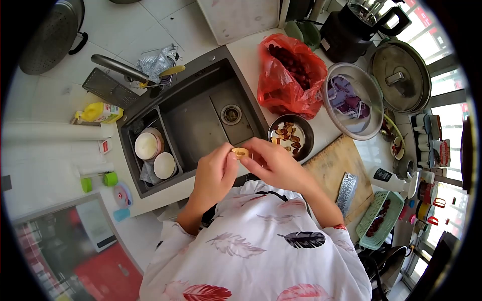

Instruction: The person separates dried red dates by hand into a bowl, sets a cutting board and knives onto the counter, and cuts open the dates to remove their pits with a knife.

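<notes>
Near the front edge of the sink, a split red date (pixel 240 152) with its pale inside facing up is pinched between my two hands. My left hand (pixel 215 170) grips its left side, fingers closed. On the other side, the thumb and fingers of my right hand (pixel 275 163) are closed on it too. Just beyond my right hand, a dark-rimmed bowl (pixel 307 131) holds several date pieces (pixel 287 138), some with pale flesh showing. Behind it stands an open red plastic bag (pixel 271 95) with dark red dates (pixel 292 64) inside.
The sink (pixel 191 120) has stacked bowls (pixel 149 145) in its left compartment. To the right lie a cutting board (pixel 326 165) with a foil-like silver cleaver-shaped item (pixel 346 193), a metal basin (pixel 374 120), a green basket (pixel 369 241) and a lidded pot (pixel 401 85).
</notes>
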### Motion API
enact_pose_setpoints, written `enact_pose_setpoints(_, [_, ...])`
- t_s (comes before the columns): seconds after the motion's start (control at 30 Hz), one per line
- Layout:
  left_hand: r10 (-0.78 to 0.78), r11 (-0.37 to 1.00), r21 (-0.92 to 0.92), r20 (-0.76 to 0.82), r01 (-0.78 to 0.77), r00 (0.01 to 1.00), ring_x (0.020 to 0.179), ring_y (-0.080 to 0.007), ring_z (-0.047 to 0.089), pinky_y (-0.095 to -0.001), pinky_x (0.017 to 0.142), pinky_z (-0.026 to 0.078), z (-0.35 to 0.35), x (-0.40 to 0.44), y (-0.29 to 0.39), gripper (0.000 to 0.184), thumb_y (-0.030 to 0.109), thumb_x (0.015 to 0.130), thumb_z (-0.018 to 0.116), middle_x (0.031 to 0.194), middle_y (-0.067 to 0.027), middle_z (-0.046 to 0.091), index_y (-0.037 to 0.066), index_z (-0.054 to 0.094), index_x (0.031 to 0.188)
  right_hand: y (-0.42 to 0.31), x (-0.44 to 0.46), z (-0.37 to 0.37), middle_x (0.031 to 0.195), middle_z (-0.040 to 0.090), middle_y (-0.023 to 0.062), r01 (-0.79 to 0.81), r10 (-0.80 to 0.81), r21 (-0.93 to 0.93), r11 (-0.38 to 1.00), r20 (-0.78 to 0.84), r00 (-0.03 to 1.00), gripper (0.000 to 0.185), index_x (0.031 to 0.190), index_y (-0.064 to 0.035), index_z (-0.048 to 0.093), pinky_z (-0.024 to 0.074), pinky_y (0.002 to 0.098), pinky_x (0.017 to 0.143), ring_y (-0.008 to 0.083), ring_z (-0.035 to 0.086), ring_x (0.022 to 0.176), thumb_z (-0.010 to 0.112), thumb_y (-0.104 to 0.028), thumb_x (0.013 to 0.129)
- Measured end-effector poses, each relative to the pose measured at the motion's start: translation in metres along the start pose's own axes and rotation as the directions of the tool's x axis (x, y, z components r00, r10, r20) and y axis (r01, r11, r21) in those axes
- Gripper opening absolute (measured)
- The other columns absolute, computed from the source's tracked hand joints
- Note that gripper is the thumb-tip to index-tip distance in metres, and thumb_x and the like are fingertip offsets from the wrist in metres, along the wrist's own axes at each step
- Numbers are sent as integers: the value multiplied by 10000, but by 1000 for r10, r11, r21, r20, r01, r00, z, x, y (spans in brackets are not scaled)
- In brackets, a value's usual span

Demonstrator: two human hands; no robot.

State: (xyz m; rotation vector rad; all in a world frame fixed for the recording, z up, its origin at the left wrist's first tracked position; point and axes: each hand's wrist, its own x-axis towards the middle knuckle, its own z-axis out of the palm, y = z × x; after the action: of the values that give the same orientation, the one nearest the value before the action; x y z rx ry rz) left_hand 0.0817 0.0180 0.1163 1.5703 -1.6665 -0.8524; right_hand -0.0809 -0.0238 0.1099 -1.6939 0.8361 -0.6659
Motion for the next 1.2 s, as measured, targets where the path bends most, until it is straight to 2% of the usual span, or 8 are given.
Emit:
enact_pose_setpoints(0.07, [83,993,84,60,-88,995,565,-317,480,-368,512,386,-1,6,3,98,92,838,460,663,-137,480,10,464,784,0,-4,2,693,542,153,70,-77,-85,994,-90,993,172,833,10,499,428,360,532,319,535,597,568,-147,824])
enact_pose_setpoints(0.2, [267,955,86,157,-283,951,614,-312,489,-377,531,400,-4,17,7,86,84,804,471,708,-139,467,0,456,806,-1,-14,-2,678,538,155,16,-22,-44,999,-122,992,164,814,4,491,428,374,526,320,535,588,559,-144,828])
enact_pose_setpoints(0.27, [337,927,85,237,-365,911,662,-315,490,-387,546,410,-1,17,9,112,76,758,484,749,-149,450,-10,444,817,-4,-21,-5,638,531,156,70,-93,-250,966,-83,992,184,777,5,474,426,387,503,320,528,554,548,-155,828])
enact_pose_setpoints(0.43, [416,867,163,281,-470,865,662,-302,481,-381,549,420,14,13,15,136,79,717,508,755,-144,441,2,428,796,-10,-36,-9,581,515,162,6,-59,-380,925,-129,990,238,720,4,445,425,394,472,330,520,516,535,-188,828])
enact_pose_setpoints(0.5, [437,847,177,308,-502,845,660,-288,478,-372,547,420,20,11,19,138,78,706,514,748,-135,434,9,423,783,-8,-43,-14,579,508,187,-90,76,-299,950,-59,995,247,728,15,450,426,399,492,343,518,529,533,-195,826])
enact_pose_setpoints(0.67, [522,794,80,421,-603,742,663,-275,477,-364,551,422,30,10,25,172,90,682,541,743,-126,433,18,419,780,-22,-61,-31,586,506,214,-125,141,-207,970,63,988,251,676,46,475,425,390,522,364,510,542,512,-163,811])
enact_pose_setpoints(0.83, [571,720,106,471,-685,673,661,-267,487,-359,572,431,43,10,29,225,113,664,580,743,-120,440,22,416,787,-28,-72,-38,571,500,213,-438,427,86,895,124,896,266,664,72,472,421,362,487,323,515,483,517,-156,793])
enact_pose_setpoints(1.2, [549,744,138,430,-653,716,656,-276,522,-349,558,452,73,6,34,364,175,643,680,751,-131,462,12,400,807,-23,-89,-36,528,502,188,-415,422,87,906,-96,901,244,674,67,483,429,368,503,300,529,487,472,-141,803])
